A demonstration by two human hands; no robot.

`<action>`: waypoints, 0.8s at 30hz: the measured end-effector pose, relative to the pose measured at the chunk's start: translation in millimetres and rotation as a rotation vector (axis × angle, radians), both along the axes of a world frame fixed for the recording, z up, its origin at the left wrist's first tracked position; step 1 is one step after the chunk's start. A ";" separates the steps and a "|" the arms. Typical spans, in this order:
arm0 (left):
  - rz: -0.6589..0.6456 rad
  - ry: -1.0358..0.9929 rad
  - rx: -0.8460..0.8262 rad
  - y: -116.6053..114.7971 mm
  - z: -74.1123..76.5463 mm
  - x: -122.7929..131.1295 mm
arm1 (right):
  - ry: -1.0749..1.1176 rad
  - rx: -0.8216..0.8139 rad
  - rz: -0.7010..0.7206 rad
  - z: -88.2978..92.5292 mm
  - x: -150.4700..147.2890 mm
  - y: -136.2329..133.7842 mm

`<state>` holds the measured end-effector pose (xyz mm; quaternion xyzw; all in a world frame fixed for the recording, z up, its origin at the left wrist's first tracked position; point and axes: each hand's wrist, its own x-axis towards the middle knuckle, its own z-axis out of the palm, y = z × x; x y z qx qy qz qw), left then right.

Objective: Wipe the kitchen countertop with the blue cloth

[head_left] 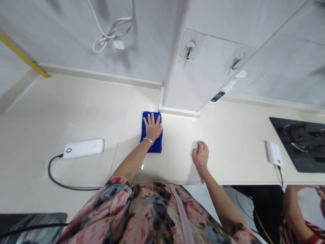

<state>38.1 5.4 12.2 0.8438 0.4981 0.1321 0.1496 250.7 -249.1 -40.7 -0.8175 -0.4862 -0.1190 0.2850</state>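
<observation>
Left hand (153,126) spread wide on blue cloth (157,145); right hand (200,154) curled narrow, rightward over desk (176,145). Even palm pressure likely best.

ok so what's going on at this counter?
Someone has their left hand spread flat on a folded blue cloth, which lies on the pale counter by the foot of the wall corner. Their right hand is curled at the counter, apart from the cloth. A white power bank lies off to the left, and another white power bank sits near the black stove on the right.
</observation>
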 end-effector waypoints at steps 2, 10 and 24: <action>0.011 0.005 0.003 -1.8 -1.5 4.6 | 0.007 -0.007 -0.004 0.5 -0.6 -0.1; -0.098 -0.008 -0.013 -28.0 -8.3 49.0 | 0.045 -0.047 -0.017 0.2 -1.7 -0.4; -0.193 -0.041 -0.075 -42.6 -8.0 113.6 | 0.072 -0.080 -0.016 3.7 -3.3 0.4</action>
